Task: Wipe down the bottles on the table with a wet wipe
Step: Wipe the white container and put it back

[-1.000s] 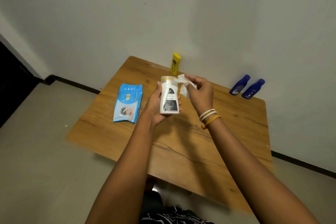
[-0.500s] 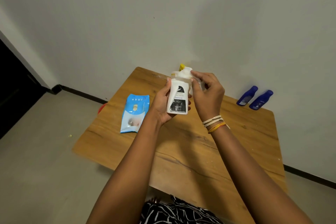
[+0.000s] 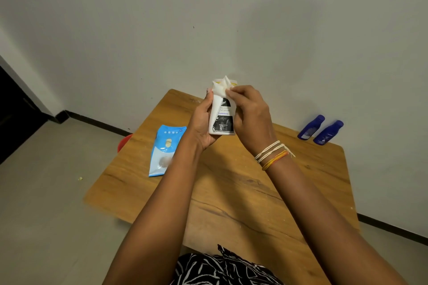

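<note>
**A:** From the head view, what are you holding?

**B:** Your left hand point(image 3: 203, 125) grips one white bottle point(image 3: 221, 114) upright above the table point(image 3: 243, 192), fingers curled round its left side and back, thumb up along the edge near the top. Your right hand point(image 3: 251, 118) pinches a white wet wipe point(image 3: 221, 87) between thumb and fingertips and presses it onto the bottle's cap; the wipe bunches just above your fingertips and drapes down the bottle's left shoulder.

**A:** Can you read the label?

**B:** Only partly. It is a black-and-white label below your right fingertips, with a small blue line of print across the middle. The letters are too small and blurred for you to read with any certainty. A sliver of yellow shows at the cap, beside the wipe.

**A:** How many bottles do you count?

**B:** Three: the white one in your hands, and two blue bottles point(image 3: 320, 129) lying side by side against the wall, well to the right of your right hand. Their labels are too small to read.

**A:** Anything else?

**B:** One blue wipes pack point(image 3: 165, 149) lies flat on the table, to the left of your left wrist; its print is unreadable. Thread bands point(image 3: 273, 154), white and orange, circle your right wrist. A bit of something red point(image 3: 124, 142) peeks out past the table's left edge.
</note>
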Available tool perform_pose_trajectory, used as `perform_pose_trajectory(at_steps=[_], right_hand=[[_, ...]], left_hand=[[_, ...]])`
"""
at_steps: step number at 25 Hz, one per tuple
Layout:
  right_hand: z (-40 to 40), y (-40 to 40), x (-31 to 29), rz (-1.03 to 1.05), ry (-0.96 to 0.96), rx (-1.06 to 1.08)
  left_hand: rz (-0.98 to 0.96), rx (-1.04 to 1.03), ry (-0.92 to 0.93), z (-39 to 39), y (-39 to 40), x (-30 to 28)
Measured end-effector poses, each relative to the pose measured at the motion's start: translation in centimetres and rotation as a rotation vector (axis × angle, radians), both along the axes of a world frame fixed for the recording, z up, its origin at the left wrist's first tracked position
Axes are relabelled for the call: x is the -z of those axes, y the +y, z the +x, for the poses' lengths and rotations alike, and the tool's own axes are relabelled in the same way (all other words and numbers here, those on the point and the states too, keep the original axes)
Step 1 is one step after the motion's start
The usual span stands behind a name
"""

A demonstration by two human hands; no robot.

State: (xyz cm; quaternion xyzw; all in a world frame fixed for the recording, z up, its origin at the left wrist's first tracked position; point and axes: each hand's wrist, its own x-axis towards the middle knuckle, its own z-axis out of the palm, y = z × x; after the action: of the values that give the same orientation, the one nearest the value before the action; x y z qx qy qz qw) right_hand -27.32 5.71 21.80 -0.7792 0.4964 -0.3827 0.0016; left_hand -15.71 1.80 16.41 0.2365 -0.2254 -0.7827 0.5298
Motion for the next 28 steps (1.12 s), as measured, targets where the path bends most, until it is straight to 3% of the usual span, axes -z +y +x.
perform_pose_trajectory(at_steps=[6, 12, 15, 18, 22, 28], right_hand=[[2.0, 1.6, 2.4, -0.074, 0.108, 0.014], [1.8, 4.3, 4.9, -0.036, 0.199, -0.131], [0.2, 3.8, 3.2, 0.002, 0.023, -0.167], [-0.1, 0.6, 0.5, -0.14, -0.165, -0.021], [1.8, -0.6, 0.8, -0.079, 0.032, -0.009], [0.9, 4.3, 5.7, -0.07, 0.184, -0.212]], left_hand=[[0.043, -0.09, -0.035, 0.5, -0.4, -0.6], [0.062, -0.129, -0.17, 1.3, -0.2, 0.0], [0.086, -0.1, -0.136, 1.4, 0.0, -0.3], [0.091, -0.101, -0.011, 1.2, 0.1, -0.7], [0.089, -0.12, -0.019, 1.1, 0.1, -0.4], [0.071, -0.098, -0.149, 3.3, 0.1, -0.2]])
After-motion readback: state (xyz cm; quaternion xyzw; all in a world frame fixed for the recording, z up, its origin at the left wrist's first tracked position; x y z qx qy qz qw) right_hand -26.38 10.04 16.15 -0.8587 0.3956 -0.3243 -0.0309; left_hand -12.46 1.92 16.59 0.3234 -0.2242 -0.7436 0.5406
